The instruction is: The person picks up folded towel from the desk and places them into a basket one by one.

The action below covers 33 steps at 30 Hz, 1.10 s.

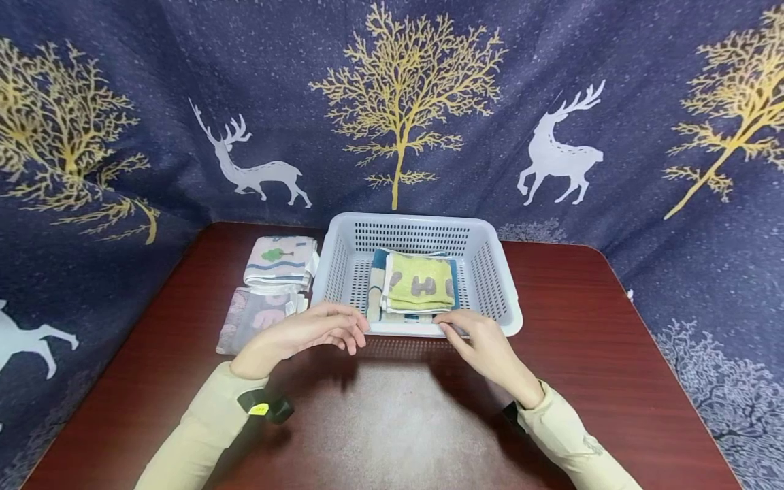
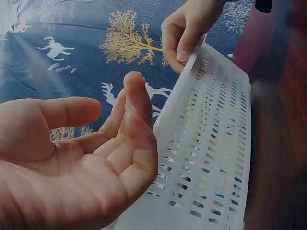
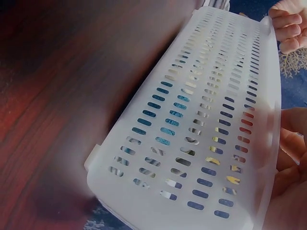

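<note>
A pale plastic basket (image 1: 514, 320) with slotted walls stands at the back of the table. Inside it lies a folded yellow-green towel (image 1: 422, 282), on top of a folded blue and beige towel (image 1: 375, 282). My right hand (image 1: 484, 344) grips the basket's front rim, thumb on the outer side and fingers over the edge, as the left wrist view also shows. Near the front left corner is my left hand (image 1: 312, 333), palm up and fingers loosely bent, holding nothing. In the left wrist view, the left hand (image 2: 96, 163) is beside the rim; contact is unclear.
Left of the basket, a folded white towel with a green tree (image 1: 280, 258) lies behind a folded grey and pink towel (image 1: 251, 316), which the left hand partly covers. A dark blue cloth with trees and deer (image 1: 441, 184) hangs behind the red-brown table (image 1: 588, 327).
</note>
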Tool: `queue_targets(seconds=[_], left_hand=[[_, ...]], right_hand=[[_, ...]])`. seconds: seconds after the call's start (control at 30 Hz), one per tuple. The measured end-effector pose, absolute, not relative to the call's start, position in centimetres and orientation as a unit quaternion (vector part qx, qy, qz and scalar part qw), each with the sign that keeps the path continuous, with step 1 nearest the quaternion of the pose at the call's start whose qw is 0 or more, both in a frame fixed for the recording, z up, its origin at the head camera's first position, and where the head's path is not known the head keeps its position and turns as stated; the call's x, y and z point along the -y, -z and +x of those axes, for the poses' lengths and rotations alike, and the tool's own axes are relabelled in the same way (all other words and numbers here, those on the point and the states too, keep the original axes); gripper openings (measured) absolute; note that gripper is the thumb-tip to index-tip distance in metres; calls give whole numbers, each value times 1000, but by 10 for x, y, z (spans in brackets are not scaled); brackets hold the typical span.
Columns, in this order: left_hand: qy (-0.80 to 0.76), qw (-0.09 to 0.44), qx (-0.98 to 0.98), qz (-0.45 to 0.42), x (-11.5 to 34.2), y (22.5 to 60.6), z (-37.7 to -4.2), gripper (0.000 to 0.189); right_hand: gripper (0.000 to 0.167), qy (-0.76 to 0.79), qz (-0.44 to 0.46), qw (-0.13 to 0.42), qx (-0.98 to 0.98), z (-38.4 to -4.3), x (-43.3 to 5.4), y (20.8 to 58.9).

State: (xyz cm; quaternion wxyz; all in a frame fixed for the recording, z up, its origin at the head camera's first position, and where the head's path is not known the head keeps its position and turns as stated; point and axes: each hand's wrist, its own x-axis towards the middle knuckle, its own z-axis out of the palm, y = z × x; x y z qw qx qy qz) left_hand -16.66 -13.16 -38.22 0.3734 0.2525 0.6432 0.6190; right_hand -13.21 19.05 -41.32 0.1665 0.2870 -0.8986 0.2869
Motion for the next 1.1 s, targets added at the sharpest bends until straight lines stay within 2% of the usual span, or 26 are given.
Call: queue_targets(seconds=[0.47,0.67,0.87,1.1], left_hand=[[-557,406,-667,284,130,398,-161,38],[-551,401,-666,303,136,399,-160,38],[-555,386,-654,339,160,393,-161,32],[-559,355,-643,384,209,385,-169,29]], right_hand=[[16,-234,282,200,909,-131,-187,418],[17,-213,278,211,913,-131,-185,420],[18,-199,271,218,916,-130,-184,421],[19,-189,272,225,916,-130,-183,422]])
